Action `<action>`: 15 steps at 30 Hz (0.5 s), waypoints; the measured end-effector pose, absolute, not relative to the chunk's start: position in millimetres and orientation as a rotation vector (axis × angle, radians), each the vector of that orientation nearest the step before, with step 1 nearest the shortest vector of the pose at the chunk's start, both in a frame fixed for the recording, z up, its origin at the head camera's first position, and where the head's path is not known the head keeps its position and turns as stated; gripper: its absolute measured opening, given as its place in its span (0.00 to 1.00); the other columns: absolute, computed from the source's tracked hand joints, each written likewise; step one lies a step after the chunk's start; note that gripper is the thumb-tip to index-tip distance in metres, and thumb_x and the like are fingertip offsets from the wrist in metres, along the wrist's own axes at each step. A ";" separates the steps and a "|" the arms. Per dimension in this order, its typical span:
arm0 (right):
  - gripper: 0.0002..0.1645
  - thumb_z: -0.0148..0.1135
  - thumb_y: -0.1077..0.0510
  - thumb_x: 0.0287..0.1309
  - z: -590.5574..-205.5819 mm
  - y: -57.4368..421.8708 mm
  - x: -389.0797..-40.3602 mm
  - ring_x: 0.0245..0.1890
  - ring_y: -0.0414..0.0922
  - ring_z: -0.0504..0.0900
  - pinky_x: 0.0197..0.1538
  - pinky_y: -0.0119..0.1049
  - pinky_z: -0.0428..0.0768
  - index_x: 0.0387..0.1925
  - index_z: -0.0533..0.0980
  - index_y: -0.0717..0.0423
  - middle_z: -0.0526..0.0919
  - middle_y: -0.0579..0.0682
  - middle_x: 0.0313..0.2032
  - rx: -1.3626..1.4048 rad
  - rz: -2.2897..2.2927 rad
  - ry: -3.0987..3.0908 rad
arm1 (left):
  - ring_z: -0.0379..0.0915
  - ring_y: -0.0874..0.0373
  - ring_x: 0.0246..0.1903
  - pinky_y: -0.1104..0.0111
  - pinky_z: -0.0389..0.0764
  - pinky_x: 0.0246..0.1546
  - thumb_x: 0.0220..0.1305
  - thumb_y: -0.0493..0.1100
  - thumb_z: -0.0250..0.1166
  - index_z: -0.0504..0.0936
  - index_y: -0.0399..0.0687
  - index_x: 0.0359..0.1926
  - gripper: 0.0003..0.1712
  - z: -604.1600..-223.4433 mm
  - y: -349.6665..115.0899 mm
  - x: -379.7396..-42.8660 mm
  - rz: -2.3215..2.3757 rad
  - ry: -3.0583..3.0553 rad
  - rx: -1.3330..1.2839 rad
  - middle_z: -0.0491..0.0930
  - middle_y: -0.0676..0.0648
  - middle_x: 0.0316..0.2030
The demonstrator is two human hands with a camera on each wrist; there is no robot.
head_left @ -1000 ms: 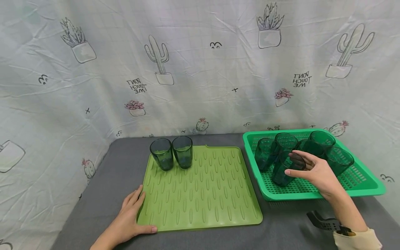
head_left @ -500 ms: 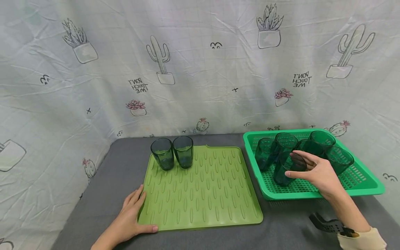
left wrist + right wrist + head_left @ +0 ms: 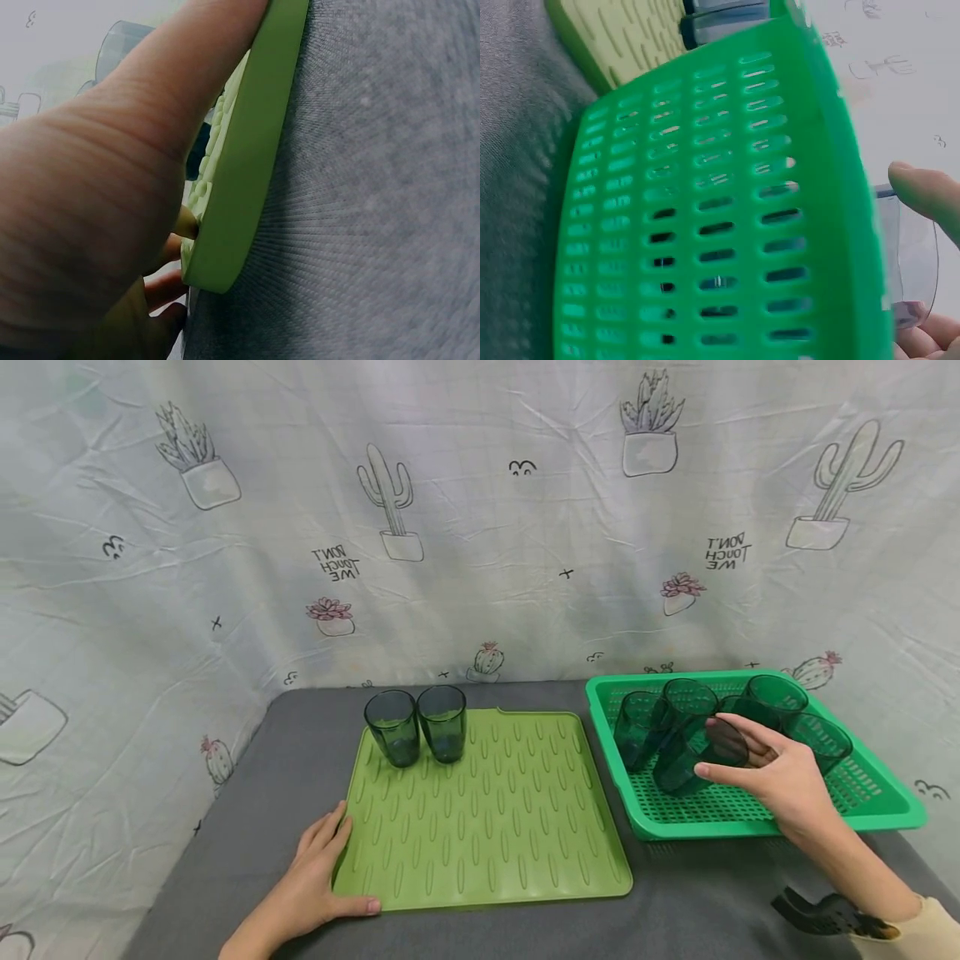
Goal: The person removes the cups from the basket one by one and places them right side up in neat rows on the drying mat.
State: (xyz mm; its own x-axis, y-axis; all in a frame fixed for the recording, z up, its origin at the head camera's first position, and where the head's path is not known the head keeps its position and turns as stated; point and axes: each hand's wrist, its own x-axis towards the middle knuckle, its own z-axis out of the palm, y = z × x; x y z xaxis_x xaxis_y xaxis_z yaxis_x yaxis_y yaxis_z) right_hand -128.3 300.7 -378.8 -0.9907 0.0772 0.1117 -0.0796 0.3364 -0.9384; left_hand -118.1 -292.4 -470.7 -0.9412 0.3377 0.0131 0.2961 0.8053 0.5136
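Observation:
My left hand point(image 3: 311, 881) rests at the near left corner of a light green ridged drying mat point(image 3: 495, 827), thumb along the front edge and fingers straight along the left side. Two dark glass tumblers point(image 3: 395, 735) stand side by side at the mat's far left corner. Over at the right, my right hand point(image 3: 780, 772) grips a dark tumbler point(image 3: 686, 764) near its rim, thumb on the near side, fingers behind. This tumbler leans inside the green plastic basket point(image 3: 712, 828). In the right wrist view the basket wall hides the tumbler's lower part.
Several more dark tumblers point(image 3: 817, 739) stand in the basket behind and beside the held one. The basket is just right of the mat on a grey cloth point(image 3: 247, 777). A white printed curtain point(image 3: 465, 527) hangs behind the table.
The right hand has shifted slightly right and up, and the tumbler in it has gone from nearly upright to tilted right. The left hand has stayed at the mat's corner.

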 end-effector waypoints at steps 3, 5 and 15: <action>0.45 0.73 0.64 0.55 -372.7 301.0 -126.6 0.55 0.30 0.76 0.44 0.25 0.78 0.73 0.65 0.49 0.78 0.39 0.59 -0.001 1.722 -2.463 | 0.38 0.30 0.68 0.32 0.61 0.53 0.40 0.73 0.74 0.58 0.25 0.71 0.72 -471.5 -292.4 -118.2 0.807 2.902 0.500 0.44 0.31 0.74; 0.45 0.72 0.66 0.55 -367.7 301.3 -125.8 0.56 0.31 0.76 0.44 0.25 0.78 0.73 0.64 0.50 0.78 0.41 0.60 0.028 1.753 -2.439 | 0.38 0.30 0.68 0.32 0.60 0.53 0.40 0.73 0.74 0.58 0.25 0.71 0.72 -470.6 -292.8 -118.3 0.805 2.900 0.495 0.44 0.31 0.74; 0.43 0.71 0.72 0.53 -344.8 293.4 -122.7 0.57 0.35 0.76 0.45 0.27 0.79 0.70 0.68 0.53 0.79 0.46 0.59 0.117 1.911 -2.308 | 0.38 0.30 0.68 0.32 0.60 0.53 0.40 0.73 0.75 0.58 0.25 0.71 0.72 -470.5 -292.0 -117.8 0.807 2.913 0.512 0.45 0.31 0.74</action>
State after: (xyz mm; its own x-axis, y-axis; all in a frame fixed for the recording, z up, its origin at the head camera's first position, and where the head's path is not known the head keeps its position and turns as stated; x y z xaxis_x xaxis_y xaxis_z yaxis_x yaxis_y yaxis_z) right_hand -122.7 293.4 -344.8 -0.9868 0.0306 0.1590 -0.1505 0.1888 -0.9704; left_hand -117.8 -292.0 -470.5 -0.9415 0.3368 0.0157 0.2968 0.8060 0.5121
